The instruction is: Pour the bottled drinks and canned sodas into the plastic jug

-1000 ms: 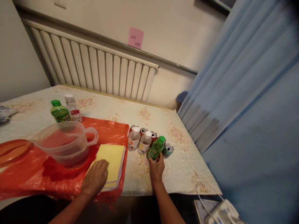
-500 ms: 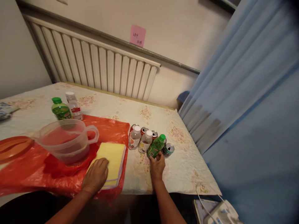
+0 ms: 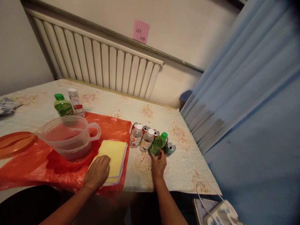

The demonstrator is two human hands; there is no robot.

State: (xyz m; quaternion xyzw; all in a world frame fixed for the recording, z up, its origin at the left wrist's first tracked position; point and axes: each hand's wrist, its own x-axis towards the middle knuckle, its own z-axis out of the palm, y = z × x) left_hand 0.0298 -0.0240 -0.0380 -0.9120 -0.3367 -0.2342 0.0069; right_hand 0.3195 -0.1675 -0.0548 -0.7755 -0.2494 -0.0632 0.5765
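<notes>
My right hand [image 3: 158, 165] grips the base of a small green bottle [image 3: 158, 144] with a green cap, tilted to the right beside two white-capped bottles [image 3: 141, 140] and several cans [image 3: 169, 149]. My left hand [image 3: 97, 172] lies flat, fingers together, on a folded yellow cloth [image 3: 112, 156] that rests on a red plastic sheet [image 3: 28, 165]. A clear plastic measuring jug [image 3: 67, 137] stands on the sheet just left of the cloth.
A green bottle [image 3: 62, 106] and a clear white-capped bottle [image 3: 76, 102] stand behind the jug. An orange lid [image 3: 14, 144] lies at far left. A radiator [image 3: 98, 59] runs behind the table. A blue curtain [image 3: 253, 93] hangs at right; a white device [image 3: 220, 214] sits below.
The view shifted slightly; my right hand keeps its hold on the tilted green bottle, nudged a little toward the cans. My left hand stays on the yellow cloth.
</notes>
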